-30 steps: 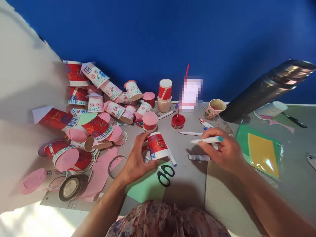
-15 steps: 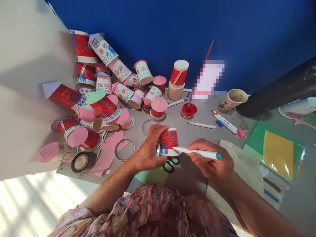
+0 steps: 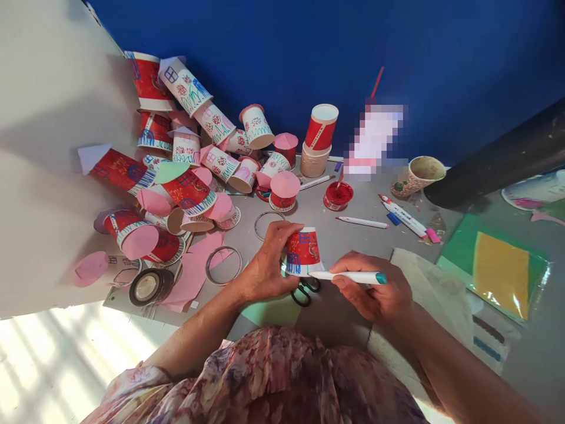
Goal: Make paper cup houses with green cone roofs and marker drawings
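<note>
Marker tip on the red cup

Left hand [image 3: 265,271] is wrapped around an upturned red paper cup [image 3: 302,252], fingers closed over its side and top. I see my right hand [image 3: 375,291] pinched shut on a white marker [image 3: 351,276] with a teal end cap, its tip touching the cup's lower rim. Just beneath the cup lie black scissors [image 3: 304,291] on green paper [image 3: 269,312]. Beyond the left hand sits a pile of decorated cups [image 3: 198,165].

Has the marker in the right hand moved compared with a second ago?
Yes. The marker came left from the grey table to the red cup.
</note>
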Motion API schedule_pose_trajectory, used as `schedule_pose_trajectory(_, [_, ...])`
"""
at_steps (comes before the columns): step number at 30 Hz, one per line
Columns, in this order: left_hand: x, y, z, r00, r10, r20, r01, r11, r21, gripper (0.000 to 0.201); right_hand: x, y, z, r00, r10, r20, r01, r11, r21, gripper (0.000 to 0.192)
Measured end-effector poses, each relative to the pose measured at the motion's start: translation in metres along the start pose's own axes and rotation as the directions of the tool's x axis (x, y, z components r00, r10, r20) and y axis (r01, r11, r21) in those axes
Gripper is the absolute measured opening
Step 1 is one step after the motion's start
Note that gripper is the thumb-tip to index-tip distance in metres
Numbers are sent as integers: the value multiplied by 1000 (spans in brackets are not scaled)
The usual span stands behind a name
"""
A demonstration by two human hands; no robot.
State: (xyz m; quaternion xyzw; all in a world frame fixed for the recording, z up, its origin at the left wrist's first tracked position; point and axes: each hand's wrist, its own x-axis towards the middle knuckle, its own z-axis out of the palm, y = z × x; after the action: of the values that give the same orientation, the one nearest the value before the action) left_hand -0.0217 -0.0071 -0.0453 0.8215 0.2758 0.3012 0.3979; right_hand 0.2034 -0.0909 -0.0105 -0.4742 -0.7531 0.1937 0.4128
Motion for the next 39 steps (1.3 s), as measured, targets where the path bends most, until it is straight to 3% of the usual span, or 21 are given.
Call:
schedule_pose_trajectory(5, [0, 2, 0, 1000, 13, 18, -13, 999, -33, 96, 1, -2, -2, 999, 24, -42, -26, 999, -40, 13])
schedule_pose_trajectory(10, [0, 1, 1, 1000, 27, -6, -27, 997, -67, 93, 0, -2, -3, 997, -65, -43, 65, 998, 7, 10])
schedule_pose_trajectory(13, [0, 2, 1, 1000, 2, -21, -4, 994, -105, 92, -2, -2, -4, 995, -19, -101, 21, 1000, 22, 11])
schedule_pose_trajectory(17, [0, 2, 1, 1000, -20, -18, 17, 992, -125, 94, -3, 1, -6, 998, -28, -62, 32, 997, 65, 9])
schedule_pose_trajectory(21, [-1, 1, 3, 1000, -25, -11, 22, 981, -190, 92, -3, 1, -6, 989, -34, -144, 40, 999, 34, 15])
schedule_pose_trajectory(25, [-2, 1, 5, 998, -59, -16, 52, 963, -263, 90, -3, 2, -8, 997, -28, -77, 34, 996, 77, 11])
schedule_pose_trajectory(29, [-2, 1, 5, 996, -94, -9, 85, 935, -345, 87, -7, 6, -9, 984, -23, -177, 34, 998, 58, 12])
schedule_pose_trajectory(32, [-2, 0, 7, 994, -108, 6, 101, 916, -389, 88, -9, 8, -10, 997, 4, -82, 6, 992, 127, 10])
schedule_pose_trajectory(36, [-3, -5, 10, 996, -92, 21, 90, 866, -492, 90, -11, 8, -12, 989, 29, -143, -10, 991, 131, 11])
schedule_pose_trajectory(39, [-2, -5, 11, 993, -116, 33, 114, 824, -555, 88, -11, 9, -15, 994, 40, -100, -22, 984, 179, 10])
